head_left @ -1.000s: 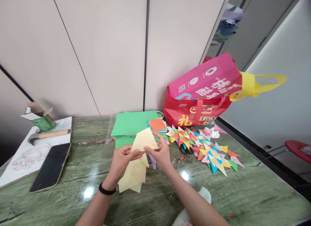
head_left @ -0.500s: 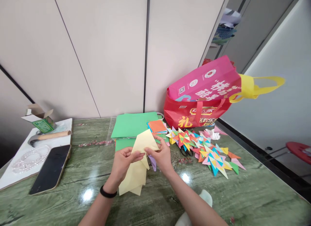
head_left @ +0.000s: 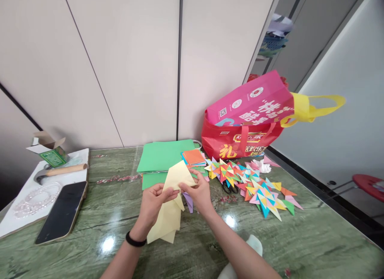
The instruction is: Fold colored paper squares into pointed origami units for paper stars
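Note:
A pale yellow sheet of folding paper [head_left: 179,174], partly folded with slanted edges, is pinched between both hands above the table. My left hand [head_left: 153,199] grips its lower left edge between thumb and fingers. My right hand [head_left: 198,191] has its thumb on the front lower edge and its fingers behind the right side. Beneath the hands lie several more pale yellow sheets [head_left: 164,223], some overlapping. A folded purple paper piece [head_left: 188,201] sits just under my right hand. Green paper [head_left: 165,155] is stacked behind, topped at its right by small orange squares [head_left: 193,157].
Colourful folded paper stars [head_left: 264,197] spread over the right of the green marbled table [head_left: 117,215]. Behind them stand a red bag [head_left: 216,137] and a pink bag [head_left: 246,99]. At left are a phone [head_left: 63,211], a hammer [head_left: 61,172], a beaded string [head_left: 37,199] and a small box [head_left: 53,155].
The view has shifted slightly. Both hands keep their pinch on the yellow paper, with hardly any movement of the fingers.

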A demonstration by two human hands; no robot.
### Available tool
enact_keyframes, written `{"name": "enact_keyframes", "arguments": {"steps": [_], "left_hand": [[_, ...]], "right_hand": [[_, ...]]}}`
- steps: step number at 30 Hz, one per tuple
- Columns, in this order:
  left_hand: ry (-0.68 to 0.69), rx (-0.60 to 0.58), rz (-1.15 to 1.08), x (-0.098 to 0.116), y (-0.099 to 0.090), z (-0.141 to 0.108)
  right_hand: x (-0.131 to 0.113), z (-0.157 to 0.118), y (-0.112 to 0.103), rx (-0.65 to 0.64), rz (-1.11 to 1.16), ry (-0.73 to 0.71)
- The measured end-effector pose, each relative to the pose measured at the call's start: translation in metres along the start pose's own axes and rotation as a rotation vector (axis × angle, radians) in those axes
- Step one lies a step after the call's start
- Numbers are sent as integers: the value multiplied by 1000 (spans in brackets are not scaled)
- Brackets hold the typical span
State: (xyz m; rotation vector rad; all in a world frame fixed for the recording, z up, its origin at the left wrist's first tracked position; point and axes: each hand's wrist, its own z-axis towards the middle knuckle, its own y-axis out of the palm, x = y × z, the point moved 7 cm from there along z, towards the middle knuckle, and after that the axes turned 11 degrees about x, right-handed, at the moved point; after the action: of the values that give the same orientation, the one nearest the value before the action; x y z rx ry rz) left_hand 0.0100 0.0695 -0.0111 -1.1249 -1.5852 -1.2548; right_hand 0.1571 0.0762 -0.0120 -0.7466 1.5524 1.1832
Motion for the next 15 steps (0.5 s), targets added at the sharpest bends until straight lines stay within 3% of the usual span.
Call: {"name": "enact_keyframes", "arguments": {"steps": [8, 15], "left_hand": [[39, 37, -47, 2, -1, 0], [19, 38, -37, -1, -1, 2]], "right_hand": [[3, -4, 11, -131, 149, 49], [18, -2, 10, -82, 228, 141]]}}
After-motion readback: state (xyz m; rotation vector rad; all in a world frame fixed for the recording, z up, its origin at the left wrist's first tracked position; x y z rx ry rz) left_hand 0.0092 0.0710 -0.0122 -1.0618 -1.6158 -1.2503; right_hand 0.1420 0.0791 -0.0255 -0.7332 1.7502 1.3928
